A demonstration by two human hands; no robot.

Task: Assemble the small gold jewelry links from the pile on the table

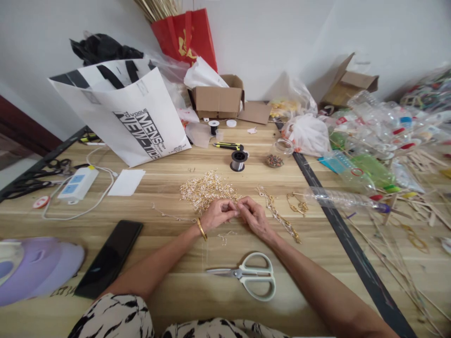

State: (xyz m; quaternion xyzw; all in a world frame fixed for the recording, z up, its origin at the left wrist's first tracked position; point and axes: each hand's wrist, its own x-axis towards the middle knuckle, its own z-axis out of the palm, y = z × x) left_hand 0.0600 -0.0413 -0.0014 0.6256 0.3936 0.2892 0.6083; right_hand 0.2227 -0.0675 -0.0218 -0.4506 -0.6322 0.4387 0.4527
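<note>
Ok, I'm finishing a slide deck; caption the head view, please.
Left hand and right hand meet at the fingertips beside a glittering golden heap, pale-handled scissors lying nearer the wearer.

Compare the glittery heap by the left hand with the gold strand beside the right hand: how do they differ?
The heap is a broad, tangled mound; the strand is long and narrow. The heap lies just beyond the left hand, the strand to the right of the right hand. Both look partly gold and lie on the wooden table.
</note>
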